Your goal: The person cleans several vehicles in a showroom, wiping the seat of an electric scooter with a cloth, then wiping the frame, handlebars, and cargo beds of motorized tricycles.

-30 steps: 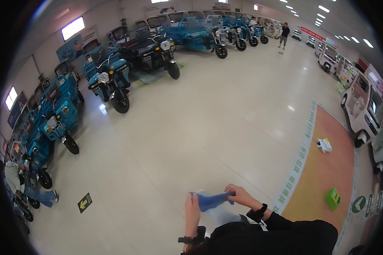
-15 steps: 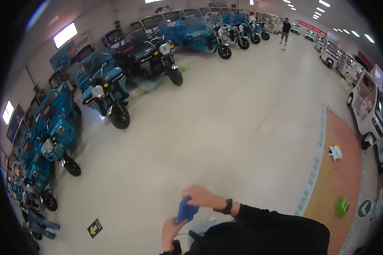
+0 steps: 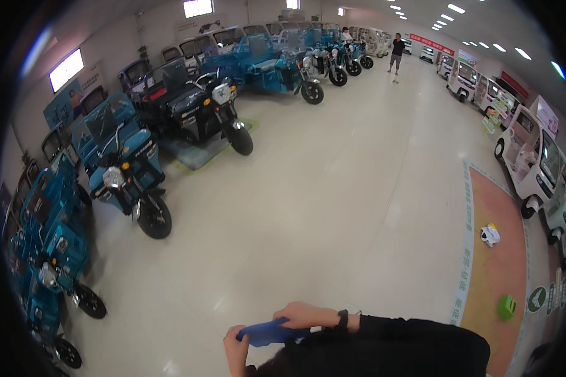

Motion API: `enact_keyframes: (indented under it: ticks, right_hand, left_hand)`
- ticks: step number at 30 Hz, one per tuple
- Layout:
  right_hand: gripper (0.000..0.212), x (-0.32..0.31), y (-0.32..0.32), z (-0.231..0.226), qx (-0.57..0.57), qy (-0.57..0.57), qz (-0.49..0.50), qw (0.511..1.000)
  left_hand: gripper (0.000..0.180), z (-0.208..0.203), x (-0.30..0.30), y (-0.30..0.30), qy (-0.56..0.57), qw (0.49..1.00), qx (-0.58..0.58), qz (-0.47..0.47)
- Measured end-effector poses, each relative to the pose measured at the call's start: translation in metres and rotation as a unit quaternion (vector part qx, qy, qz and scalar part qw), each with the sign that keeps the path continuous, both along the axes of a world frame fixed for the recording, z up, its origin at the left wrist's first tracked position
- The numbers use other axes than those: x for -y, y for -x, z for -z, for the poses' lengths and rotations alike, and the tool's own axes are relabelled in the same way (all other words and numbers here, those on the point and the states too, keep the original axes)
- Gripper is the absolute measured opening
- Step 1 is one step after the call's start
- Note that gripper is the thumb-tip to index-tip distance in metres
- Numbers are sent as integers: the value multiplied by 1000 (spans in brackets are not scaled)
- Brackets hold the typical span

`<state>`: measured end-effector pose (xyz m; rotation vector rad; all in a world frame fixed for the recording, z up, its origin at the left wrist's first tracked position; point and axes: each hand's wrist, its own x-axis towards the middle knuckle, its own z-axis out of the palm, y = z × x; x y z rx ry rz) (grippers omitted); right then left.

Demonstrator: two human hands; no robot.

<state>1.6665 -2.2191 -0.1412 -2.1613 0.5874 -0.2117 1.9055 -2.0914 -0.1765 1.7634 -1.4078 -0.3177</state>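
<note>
A blue cloth point(image 3: 264, 334) is stretched between my two hands at the lower edge of the head view. My left hand point(image 3: 234, 344) pinches its left end, thumb toward the cloth. Closed on its upper right side is my right hand point(image 3: 303, 314), with a dark band on that wrist. The cloth hangs in the air, close in front of my body. My black sleeve covers part of the scene on the right and hides the cloth's far right end.
Blue cargo tricycles point(image 3: 129, 169) and a black one point(image 3: 195, 107) line the left side. White small vehicles point(image 3: 534, 151) stand along the right. A coloured floor mat point(image 3: 500, 195) holds a white bag point(image 3: 490, 235) and a green box point(image 3: 506, 306). A person point(image 3: 397, 53) stands far off.
The cloth went from bunched and slanting to spread sideways. My left hand moved up and left, my right slightly right and down. The whole view has shifted, tricycles now lower and further left.
</note>
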Motion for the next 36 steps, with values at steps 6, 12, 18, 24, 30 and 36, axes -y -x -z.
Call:
enact_keyframes:
  ticks: [6,12,18,24,30,36]
  right_hand:
    - [26,141,-7,-17,21,-44,203,978]
    - [20,288,15,37,121,-79,381,913]
    - [23,467,16,13,100,-116,474,867]
    - [27,629,-29,-8,67,-7,306,950]
    - [24,775,-76,-21,3,10,146,989]
    - [19,930,-96,2,-39,53,187,980]
  left_hand:
    - [25,-46,235,2,-100,961,-62,250]
    - [19,-61,416,53,-106,922,-46,370]
    - [33,-67,569,78,-223,893,-102,378]
    - [29,-62,715,22,-188,944,-84,257]
    - [27,-38,826,-51,-256,940,-125,187]
    - [20,-37,972,-97,-306,925,-182,129]
